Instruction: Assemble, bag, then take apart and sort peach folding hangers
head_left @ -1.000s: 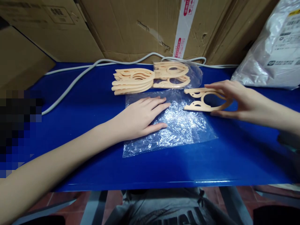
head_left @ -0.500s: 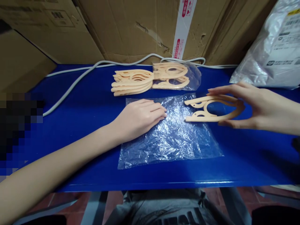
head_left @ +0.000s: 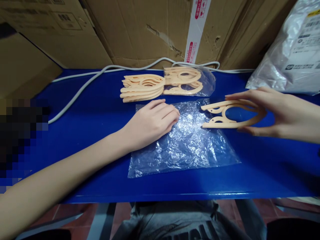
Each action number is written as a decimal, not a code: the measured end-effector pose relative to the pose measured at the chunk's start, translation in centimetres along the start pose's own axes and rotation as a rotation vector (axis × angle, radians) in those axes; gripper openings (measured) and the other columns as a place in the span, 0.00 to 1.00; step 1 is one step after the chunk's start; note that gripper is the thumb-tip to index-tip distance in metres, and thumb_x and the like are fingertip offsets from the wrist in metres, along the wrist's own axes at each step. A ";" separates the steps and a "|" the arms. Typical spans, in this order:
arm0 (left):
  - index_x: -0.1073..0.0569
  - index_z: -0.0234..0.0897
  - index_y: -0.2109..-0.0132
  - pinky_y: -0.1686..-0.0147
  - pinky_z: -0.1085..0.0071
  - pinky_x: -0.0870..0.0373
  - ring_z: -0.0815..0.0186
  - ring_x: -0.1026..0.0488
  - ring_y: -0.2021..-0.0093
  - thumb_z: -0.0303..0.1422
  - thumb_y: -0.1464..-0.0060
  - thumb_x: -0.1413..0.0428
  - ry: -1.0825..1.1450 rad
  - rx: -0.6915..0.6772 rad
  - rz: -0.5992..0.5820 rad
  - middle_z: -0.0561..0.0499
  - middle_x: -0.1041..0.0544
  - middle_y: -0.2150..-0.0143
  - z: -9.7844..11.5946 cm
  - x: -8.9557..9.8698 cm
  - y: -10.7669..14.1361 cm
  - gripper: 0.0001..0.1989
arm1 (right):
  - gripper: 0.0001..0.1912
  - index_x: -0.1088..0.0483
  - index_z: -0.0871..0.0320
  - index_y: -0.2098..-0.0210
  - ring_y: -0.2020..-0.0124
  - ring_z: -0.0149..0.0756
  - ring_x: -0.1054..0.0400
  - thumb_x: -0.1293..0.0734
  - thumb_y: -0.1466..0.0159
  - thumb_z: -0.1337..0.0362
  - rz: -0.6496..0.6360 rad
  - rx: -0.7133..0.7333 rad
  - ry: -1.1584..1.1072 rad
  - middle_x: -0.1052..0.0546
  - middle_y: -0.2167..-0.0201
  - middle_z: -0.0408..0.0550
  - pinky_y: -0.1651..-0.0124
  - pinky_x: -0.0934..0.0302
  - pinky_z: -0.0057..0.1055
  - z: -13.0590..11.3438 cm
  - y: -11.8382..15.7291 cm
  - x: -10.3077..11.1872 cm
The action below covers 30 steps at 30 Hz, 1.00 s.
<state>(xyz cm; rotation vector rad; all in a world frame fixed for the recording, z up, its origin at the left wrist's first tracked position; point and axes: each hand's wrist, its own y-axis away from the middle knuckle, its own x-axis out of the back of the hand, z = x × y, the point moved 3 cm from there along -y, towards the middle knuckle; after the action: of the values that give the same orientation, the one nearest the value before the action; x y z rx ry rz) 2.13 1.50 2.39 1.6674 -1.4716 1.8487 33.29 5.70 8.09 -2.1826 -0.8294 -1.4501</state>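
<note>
A clear plastic bag (head_left: 190, 146) lies flat on the blue table (head_left: 95, 186). My left hand (head_left: 155, 123) rests on the bag's left upper part, fingers bent together; whether they pinch the film is hidden. My right hand (head_left: 272, 113) holds a folded beige hanger (head_left: 225, 125) by its rounded end, thumb below and fingers above. Its two flat ends point left, over the bag's right upper part. Behind the bag lies a stack of beige folded hangers (head_left: 142, 88), and touching its right side are more hangers in a clear wrapper (head_left: 185, 80).
Cardboard boxes (head_left: 140, 33) stand along the back. A white cable (head_left: 82, 88) runs across the rear and left of the table. At the right back leans a plastic parcel (head_left: 295, 56). The table's front edge is near my body.
My right hand and its hanger have shifted slightly to the right. The index finger of my left hand has spread a little from the others.
</note>
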 end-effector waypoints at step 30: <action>0.31 0.27 0.38 0.35 0.52 0.33 0.48 0.30 0.35 0.43 0.31 0.46 0.189 0.013 -0.045 0.35 0.26 0.37 -0.4 0.5 0.1 0.24 | 0.35 0.34 0.46 0.32 0.43 0.53 0.26 0.28 0.35 0.45 -0.142 0.039 -0.010 0.24 0.38 0.48 0.43 0.30 0.47 1.8 -1.3 -2.1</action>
<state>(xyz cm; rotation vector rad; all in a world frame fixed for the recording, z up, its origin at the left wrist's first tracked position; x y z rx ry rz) 1.63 1.52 2.82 1.4728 -1.3378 1.9356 33.06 7.23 5.49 -2.1412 -1.0268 -1.4766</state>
